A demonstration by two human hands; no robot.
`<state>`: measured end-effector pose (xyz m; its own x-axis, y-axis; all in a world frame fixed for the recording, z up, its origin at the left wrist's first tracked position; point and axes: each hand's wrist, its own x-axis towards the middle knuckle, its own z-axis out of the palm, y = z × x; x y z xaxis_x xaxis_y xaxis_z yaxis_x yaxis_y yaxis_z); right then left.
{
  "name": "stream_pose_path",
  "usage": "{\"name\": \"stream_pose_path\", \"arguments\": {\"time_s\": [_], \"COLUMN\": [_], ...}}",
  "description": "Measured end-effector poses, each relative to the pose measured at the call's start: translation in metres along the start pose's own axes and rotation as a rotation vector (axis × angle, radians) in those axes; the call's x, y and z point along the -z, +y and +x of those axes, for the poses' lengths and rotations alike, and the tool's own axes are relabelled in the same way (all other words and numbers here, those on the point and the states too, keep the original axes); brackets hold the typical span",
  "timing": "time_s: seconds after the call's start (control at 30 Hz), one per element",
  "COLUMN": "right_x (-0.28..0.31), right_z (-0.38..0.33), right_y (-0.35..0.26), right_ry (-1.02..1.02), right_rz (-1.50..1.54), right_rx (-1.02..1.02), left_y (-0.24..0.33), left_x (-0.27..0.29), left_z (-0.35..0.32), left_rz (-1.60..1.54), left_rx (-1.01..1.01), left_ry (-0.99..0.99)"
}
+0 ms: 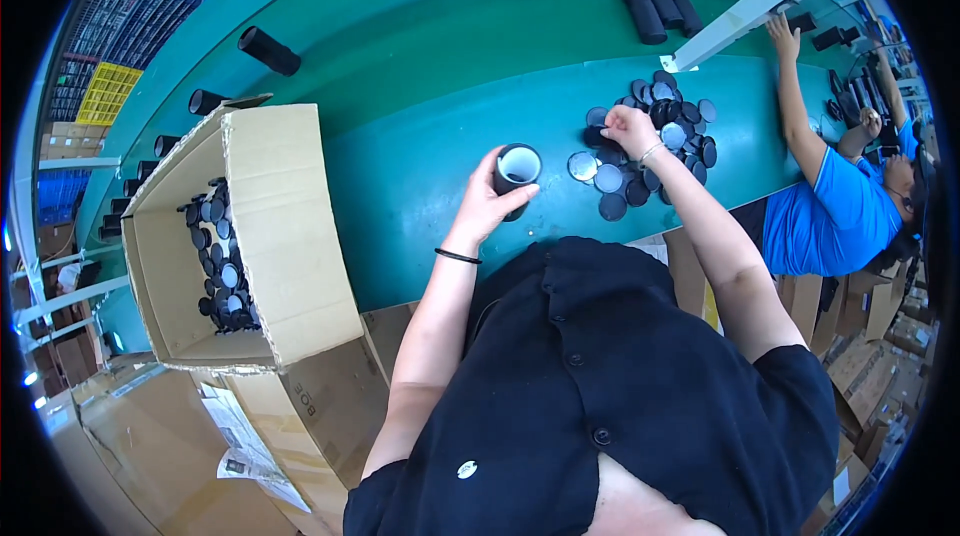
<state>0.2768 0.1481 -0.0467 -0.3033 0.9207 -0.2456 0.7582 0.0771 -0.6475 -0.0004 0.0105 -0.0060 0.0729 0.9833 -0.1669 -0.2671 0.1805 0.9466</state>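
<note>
My left hand (pixel 486 201) is wrapped round a black tube (pixel 518 186), whose open top faces up and shows a pale inside. At the left edge of a loose pile of round caps (pixel 690 112), my right hand (pixel 632 131) pinches a black cap (pixel 594 136) between thumb and fingertips. Some caps lie dark side up and others show a silvery grey face. The nearest ones, such as a silvery cap (pixel 582 166), lie just below my right fingers.
At my left stands an open cardboard box (pixel 290 226) holding many black caps (pixel 215 256). Black tubes (pixel 268 50) lie along the far left of the green table (pixel 420 136). Three more tubes (pixel 660 4) lie beside a white post (pixel 765 4). A co-worker in blue (pixel 835 221) reaches over the right side.
</note>
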Motion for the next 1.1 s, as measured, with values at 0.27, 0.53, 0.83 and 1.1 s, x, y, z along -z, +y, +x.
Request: {"name": "stream_pose_path", "arguments": {"time_s": [0.27, 0.53, 0.83, 1.1], "right_x": [-0.02, -0.022, -0.007, -0.002], "right_z": [-0.049, -0.047, -0.047, -0.063], "right_y": [-0.089, -0.091, -0.108, -0.126], "right_ry": [-0.256, -0.701, -0.837, -0.35], "right_rz": [1.034, 1.201, 1.133, 0.689], "right_rx": [-0.155, -0.229, -0.161, 0.256], "left_y": [0.011, 0.01, -0.003, -0.003], "left_x": [-0.013, -0.001, 0.001, -0.01], "left_z": [-0.008, -0.012, -0.012, -0.012], "left_rz": [-0.066, -0.064, 0.009, 0.096], "left_rx": [0.009, 0.089, 0.013, -0.059], "left_ry": [-0.153, -0.208, -0.207, -0.084]}}
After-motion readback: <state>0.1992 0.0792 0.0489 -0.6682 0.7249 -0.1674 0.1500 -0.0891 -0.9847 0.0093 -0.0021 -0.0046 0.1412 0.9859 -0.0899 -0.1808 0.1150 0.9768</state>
